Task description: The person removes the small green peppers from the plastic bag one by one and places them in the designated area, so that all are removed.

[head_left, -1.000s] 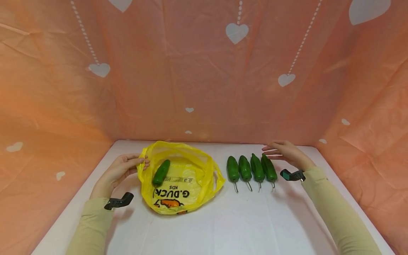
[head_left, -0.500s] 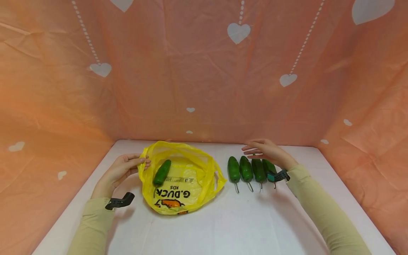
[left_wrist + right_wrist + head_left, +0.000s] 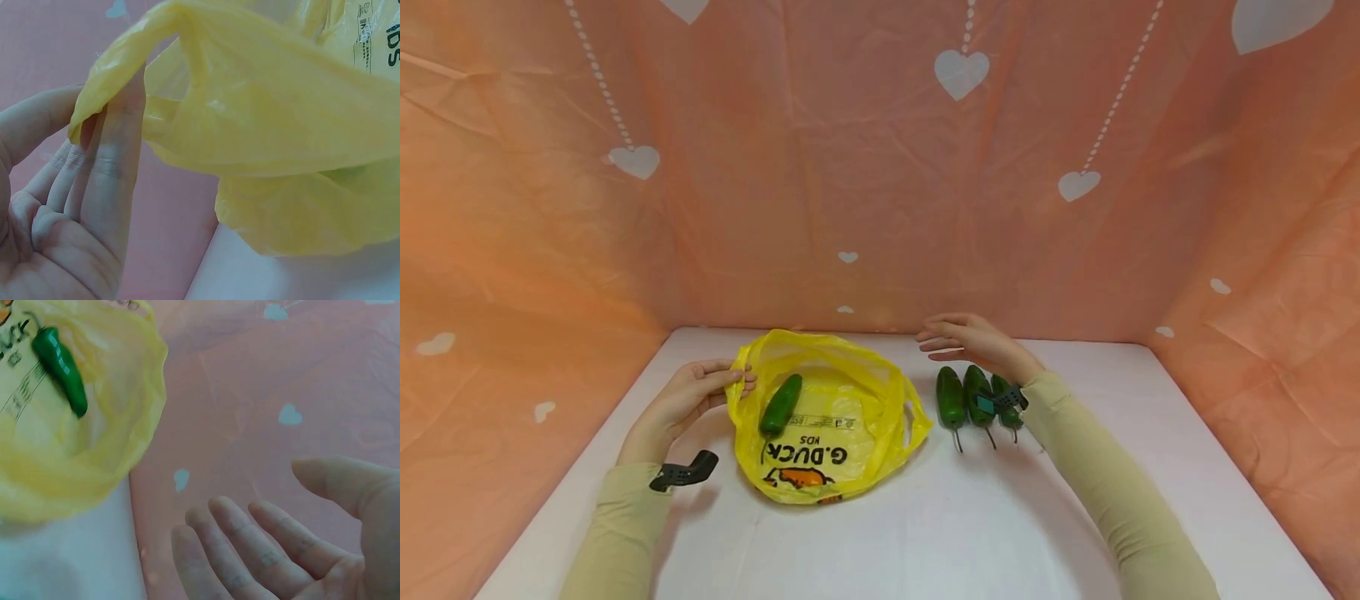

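A yellow plastic bag printed "G.DUCK" stands with its mouth spread wide. One green chili pepper lies inside it, also visible in the right wrist view. My left hand pinches the bag's left rim between thumb and fingers; the left wrist view shows the yellow film folded there. Above the row of peppers is my right hand, its fingers extended leftward and holding nothing. Beneath it lie several green chili peppers side by side, stems toward the front. The right forearm and wrist camera hide part of that row.
A white table carries everything. Orange cloth with white hearts walls off the back and both sides. The bag's right handle loop reaches close to the leftmost pepper in the row.
My right hand has swept left from the right end of the pepper row to above its left end. My left hand keeps its pinch on the bag, and the peppers stay where they were.
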`<state>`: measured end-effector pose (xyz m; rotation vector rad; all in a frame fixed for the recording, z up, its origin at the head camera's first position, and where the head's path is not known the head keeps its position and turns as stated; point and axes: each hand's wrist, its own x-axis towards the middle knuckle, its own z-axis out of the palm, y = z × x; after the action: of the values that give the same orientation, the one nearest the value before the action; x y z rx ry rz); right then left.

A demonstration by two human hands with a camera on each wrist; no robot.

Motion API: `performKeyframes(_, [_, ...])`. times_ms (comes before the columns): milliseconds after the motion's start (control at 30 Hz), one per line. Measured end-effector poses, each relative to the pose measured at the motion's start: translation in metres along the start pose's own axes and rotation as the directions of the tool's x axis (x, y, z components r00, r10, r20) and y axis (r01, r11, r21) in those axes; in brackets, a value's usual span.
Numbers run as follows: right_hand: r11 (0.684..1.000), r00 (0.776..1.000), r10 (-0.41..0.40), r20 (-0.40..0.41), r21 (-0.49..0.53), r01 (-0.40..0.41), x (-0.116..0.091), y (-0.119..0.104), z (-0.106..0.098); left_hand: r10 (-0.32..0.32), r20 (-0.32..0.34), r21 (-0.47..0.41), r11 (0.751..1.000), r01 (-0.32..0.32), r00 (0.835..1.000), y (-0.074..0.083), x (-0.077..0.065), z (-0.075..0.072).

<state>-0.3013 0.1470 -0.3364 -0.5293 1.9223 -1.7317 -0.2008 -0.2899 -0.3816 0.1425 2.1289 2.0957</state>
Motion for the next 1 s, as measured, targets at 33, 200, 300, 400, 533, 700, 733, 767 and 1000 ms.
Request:
performKeyframes(33, [1.0,1.0,-0.004,0.006,0.006,0.004,0.003,-0.001,0.003,0.003,0.0,-0.002,1.0,-0.003,1.0,0.0,0.0,0.0])
performKeyframes(200, [0.999,0.999,-0.02,0.046,0.039,0.018,0.016,-0.005,0.019,0.01,-0.006,-0.013,1.0,-0.01,1.0,0.001,0.001,-0.001])
performKeyframes(300, [0.998,0.997,-0.018,0.081,0.061,0.013,0.022,-0.006,0.029,0.009,-0.012,-0.014,1.0,-0.01,1.0,0.001,0.001,0.0])
performKeyframes(400, [0.998,0.992,-0.02,0.129,0.069,0.011,0.027,-0.006,0.037,0.013,-0.012,-0.012,1.0,-0.013,1.0,0.0,0.001,0.0])
performKeyframes(533, [0.998,0.983,-0.027,0.184,0.06,0.016,0.035,-0.006,0.049,0.01,-0.015,-0.013,1.0,-0.011,1.0,-0.001,0.001,0.0])
performKeyframes(700, [0.999,0.961,-0.036,0.273,0.032,0.029,0.047,-0.004,0.065,0.012,-0.009,-0.008,1.0,-0.012,1.0,-0.001,0.001,0.0])
performKeyframes(733, [0.999,0.956,-0.034,0.291,0.02,0.029,0.05,-0.002,0.068,0.014,-0.005,-0.005,1.0,-0.014,1.0,-0.001,0.001,0.0])
performKeyframes(767, [1.0,0.951,-0.031,0.307,0.01,0.029,0.054,0.0,0.071,0.016,-0.005,-0.005,1.0,-0.016,1.0,0.0,0.001,0.0])
performKeyframes(1000, [0.999,0.942,0.017,0.334,0.021,-0.025,0.072,0.018,0.089,0.013,-0.008,-0.01,1.0,-0.013,1.0,0.001,0.002,0.001])
